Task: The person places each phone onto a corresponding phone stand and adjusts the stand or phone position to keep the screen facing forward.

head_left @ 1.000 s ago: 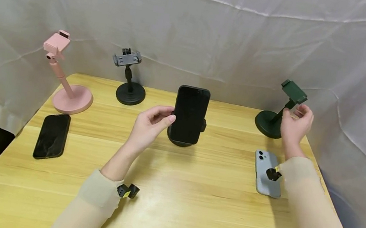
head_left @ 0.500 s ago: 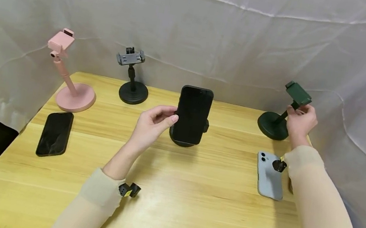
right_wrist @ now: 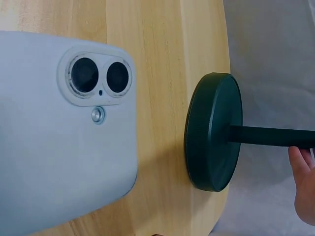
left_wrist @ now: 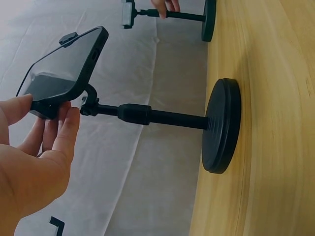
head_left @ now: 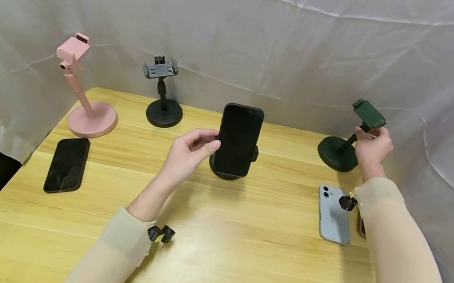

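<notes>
Well left of the upright phone (head_left: 238, 138), a dark phone (head_left: 67, 165) and a pink stand (head_left: 93, 120) rest on the tabletop (head_left: 244, 261); left of and behind the upright phone is a grey-clamped stand (head_left: 164, 113). The left hand (head_left: 187, 155) pinches the left edge of the upright phone, held in a black stand (left_wrist: 170, 118). Right of the upright phone, a pale phone (head_left: 331, 220) lies flat, and the right hand (head_left: 373, 148) grips the stem of a green stand (head_left: 336, 154).
</notes>
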A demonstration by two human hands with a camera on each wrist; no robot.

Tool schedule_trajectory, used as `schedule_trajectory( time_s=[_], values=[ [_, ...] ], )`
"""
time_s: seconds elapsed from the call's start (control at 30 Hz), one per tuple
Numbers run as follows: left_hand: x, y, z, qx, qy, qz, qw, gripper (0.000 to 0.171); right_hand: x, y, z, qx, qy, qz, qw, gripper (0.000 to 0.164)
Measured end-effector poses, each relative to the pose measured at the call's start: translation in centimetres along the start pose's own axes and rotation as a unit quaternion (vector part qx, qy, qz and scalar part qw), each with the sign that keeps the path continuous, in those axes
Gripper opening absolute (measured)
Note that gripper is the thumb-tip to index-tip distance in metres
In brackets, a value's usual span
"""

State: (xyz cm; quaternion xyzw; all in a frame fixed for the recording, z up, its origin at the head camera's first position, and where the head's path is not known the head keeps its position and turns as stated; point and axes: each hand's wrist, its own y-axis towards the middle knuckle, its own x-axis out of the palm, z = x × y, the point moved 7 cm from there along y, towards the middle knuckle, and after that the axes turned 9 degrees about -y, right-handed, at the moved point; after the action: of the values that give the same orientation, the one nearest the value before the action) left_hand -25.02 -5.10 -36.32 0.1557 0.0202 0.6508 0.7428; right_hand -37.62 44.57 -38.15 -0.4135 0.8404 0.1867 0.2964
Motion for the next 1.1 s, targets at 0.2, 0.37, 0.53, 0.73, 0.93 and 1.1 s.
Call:
schedule_trajectory(
  time_s=[0.2,0.37,0.53,0.73,0.93,1.1],
  values=[
    [0.0,-0.1,0.0,-0.001,-0.003,-0.002,1.0000,0.030,-0.1,-0.5,-0.3,-0.026,-0.010,0.005,1.000,0.023],
    [0.1,-0.1,0.0,0.000,-0.006,-0.004,1.0000,0.030,0.0,-1.1,-0.8,-0.058,-0.022,-0.002,0.998,0.030],
    [0.1,-0.1,0.0,-0.002,-0.006,-0.002,1.0000,0.031,0.0,-2.0,-1.1,-0.089,-0.046,0.003,0.995,0.035],
    [0.1,-0.1,-0.1,-0.005,-0.006,0.004,1.0000,0.031,0.7,-3.4,-1.6,-0.115,-0.006,-0.029,0.993,0.037],
    [0.1,-0.2,-0.1,-0.004,-0.009,0.004,0.9999,0.031,1.1,-4.9,-2.3,-0.129,0.036,-0.046,0.990,0.033],
    [0.2,-0.2,-0.2,-0.005,-0.017,0.002,0.9998,0.030,1.3,-6.1,-2.6,-0.157,0.021,-0.060,0.986,0.040]
  ],
)
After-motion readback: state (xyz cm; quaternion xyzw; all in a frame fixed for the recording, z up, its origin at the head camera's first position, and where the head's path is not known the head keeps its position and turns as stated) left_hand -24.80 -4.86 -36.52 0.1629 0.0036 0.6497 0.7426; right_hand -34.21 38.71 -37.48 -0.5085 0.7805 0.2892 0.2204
